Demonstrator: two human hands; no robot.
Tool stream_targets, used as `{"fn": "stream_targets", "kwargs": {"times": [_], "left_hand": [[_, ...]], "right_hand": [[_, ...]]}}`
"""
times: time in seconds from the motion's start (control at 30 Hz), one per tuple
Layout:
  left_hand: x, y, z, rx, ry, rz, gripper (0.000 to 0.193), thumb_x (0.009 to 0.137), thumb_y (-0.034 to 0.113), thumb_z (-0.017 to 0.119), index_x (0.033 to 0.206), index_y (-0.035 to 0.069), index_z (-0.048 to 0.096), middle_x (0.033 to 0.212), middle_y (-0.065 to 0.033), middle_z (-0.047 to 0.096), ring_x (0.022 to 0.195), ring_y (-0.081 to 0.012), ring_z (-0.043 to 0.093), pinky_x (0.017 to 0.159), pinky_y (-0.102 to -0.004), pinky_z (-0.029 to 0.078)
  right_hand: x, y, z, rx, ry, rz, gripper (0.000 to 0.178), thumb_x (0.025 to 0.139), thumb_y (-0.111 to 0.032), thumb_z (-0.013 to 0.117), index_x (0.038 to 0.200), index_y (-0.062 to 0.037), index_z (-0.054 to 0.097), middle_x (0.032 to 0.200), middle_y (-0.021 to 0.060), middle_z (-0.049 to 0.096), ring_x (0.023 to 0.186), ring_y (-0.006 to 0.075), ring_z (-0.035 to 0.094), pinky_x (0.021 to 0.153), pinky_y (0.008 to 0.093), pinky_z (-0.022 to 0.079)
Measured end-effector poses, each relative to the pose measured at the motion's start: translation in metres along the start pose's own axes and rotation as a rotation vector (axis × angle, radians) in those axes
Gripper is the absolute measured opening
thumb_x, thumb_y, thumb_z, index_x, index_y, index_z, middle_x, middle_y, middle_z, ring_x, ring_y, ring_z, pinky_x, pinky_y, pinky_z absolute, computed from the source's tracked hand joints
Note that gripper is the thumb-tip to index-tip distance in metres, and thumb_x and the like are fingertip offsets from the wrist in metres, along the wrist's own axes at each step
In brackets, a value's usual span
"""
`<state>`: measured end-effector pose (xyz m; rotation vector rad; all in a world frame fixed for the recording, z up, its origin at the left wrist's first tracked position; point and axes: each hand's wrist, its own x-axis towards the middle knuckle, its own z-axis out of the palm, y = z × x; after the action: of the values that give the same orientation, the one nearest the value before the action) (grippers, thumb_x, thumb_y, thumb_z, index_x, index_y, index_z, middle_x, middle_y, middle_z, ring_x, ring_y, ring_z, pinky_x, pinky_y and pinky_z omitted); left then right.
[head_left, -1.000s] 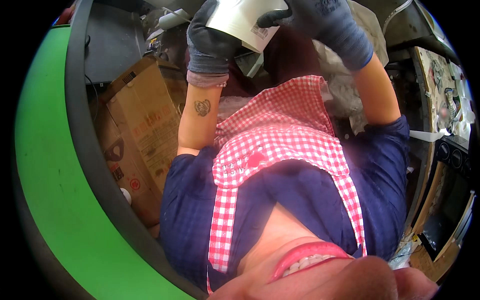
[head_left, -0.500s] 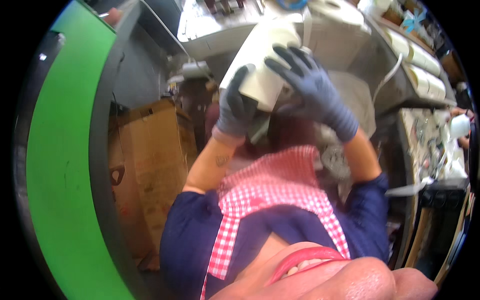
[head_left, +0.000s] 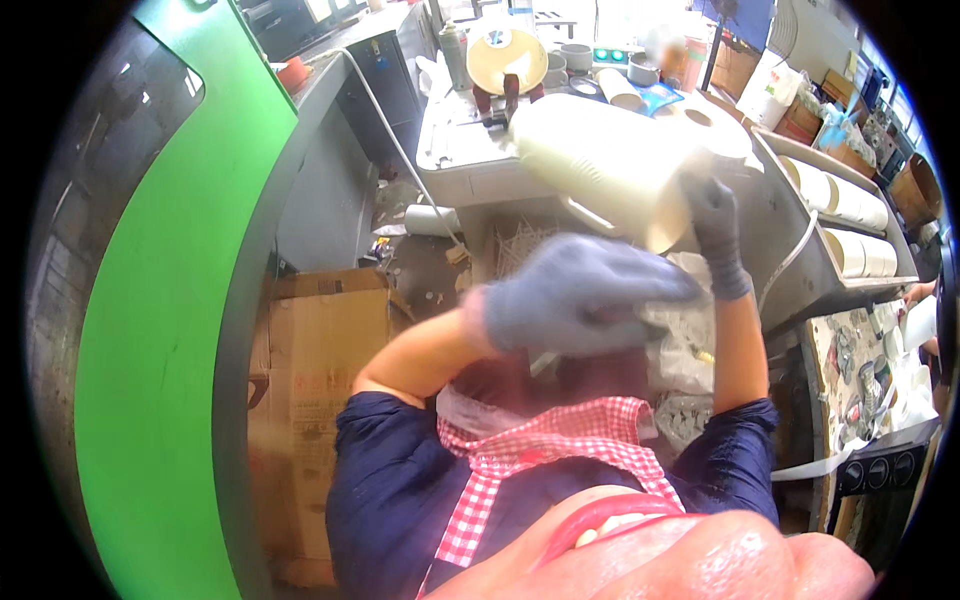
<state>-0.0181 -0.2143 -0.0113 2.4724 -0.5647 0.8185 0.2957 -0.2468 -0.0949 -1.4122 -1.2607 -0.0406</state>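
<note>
A large cream-coloured hollow cylinder (head_left: 600,150), smooth and plastic-looking, is held up tilted over the near edge of the table. My right hand (head_left: 715,215), in a grey work glove, grips it at its right end, with the fingers partly hidden behind the rim. Below the cylinder and apart from it is my left hand (head_left: 590,290), gloved too and smeared by motion. Its fingers stretch out toward the right, and nothing shows in it.
Beyond lies a white worktable (head_left: 470,180) with a round cream piece on a stand (head_left: 507,62), a spray can (head_left: 453,55) and several cups. More cream cylinders (head_left: 850,200) fill a grey bin at right. A cardboard box (head_left: 330,370) and green panel (head_left: 170,330) stand left.
The cylinder has swung to the right and tipped over toward level. My left hand has let go of it and dropped below; my right hand has moved right, to its end.
</note>
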Motion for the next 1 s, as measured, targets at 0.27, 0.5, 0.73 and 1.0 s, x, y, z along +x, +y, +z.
{"fn": "stream_targets", "kwargs": {"times": [0.27, 0.5, 0.73, 1.0], "left_hand": [[-0.021, -0.278, -0.178, 1.140, 0.352, -1.005, 0.095, 0.084, 0.073, 0.058, 0.142, -0.002, 0.048, 0.126, -0.0243, 0.061, 0.108, -0.0359, 0.066, 0.097, -0.0389, 0.051], [-0.051, -0.335, -0.247, 1.469, 0.125, -0.812, 0.030, 0.088, 0.027, 0.060, 0.105, 0.004, 0.071, 0.098, -0.0189, 0.072, 0.092, -0.0364, 0.070, 0.084, -0.0393, 0.055], [-0.096, -0.126, -0.188, 0.001, 1.205, -0.540, 0.051, 0.095, 0.028, 0.067, 0.130, -0.006, 0.054, 0.110, -0.0124, 0.066, 0.094, -0.0230, 0.067, 0.069, -0.0333, 0.056], [-0.190, 0.011, -0.114, 0.316, 1.296, -0.743, 0.040, 0.095, 0.019, 0.068, 0.123, -0.007, 0.059, 0.110, -0.0134, 0.064, 0.095, -0.0258, 0.067, 0.070, -0.0369, 0.060]], "right_hand": [[0.154, 0.024, -0.004, -0.585, 0.140, -0.370, 0.036, 0.080, -0.020, 0.081, 0.108, -0.0037, 0.066, 0.097, 0.0183, 0.070, 0.090, 0.0323, 0.070, 0.078, 0.0375, 0.055], [0.249, 0.052, 0.116, -0.552, -0.094, -0.463, 0.037, 0.086, -0.030, 0.074, 0.111, -0.0038, 0.068, 0.108, 0.0194, 0.071, 0.094, 0.0311, 0.071, 0.081, 0.0378, 0.057], [0.288, 0.051, 0.240, -0.339, -0.013, -0.095, 0.046, 0.088, -0.039, 0.059, 0.110, -0.0013, 0.070, 0.090, 0.0237, 0.072, 0.088, 0.0394, 0.070, 0.081, 0.0439, 0.055], [0.186, -0.091, 0.201, -0.526, -0.323, -0.157, 0.039, 0.091, -0.038, 0.048, 0.097, -0.0086, 0.072, 0.081, 0.0129, 0.074, 0.089, 0.0309, 0.071, 0.084, 0.0425, 0.052]]}}
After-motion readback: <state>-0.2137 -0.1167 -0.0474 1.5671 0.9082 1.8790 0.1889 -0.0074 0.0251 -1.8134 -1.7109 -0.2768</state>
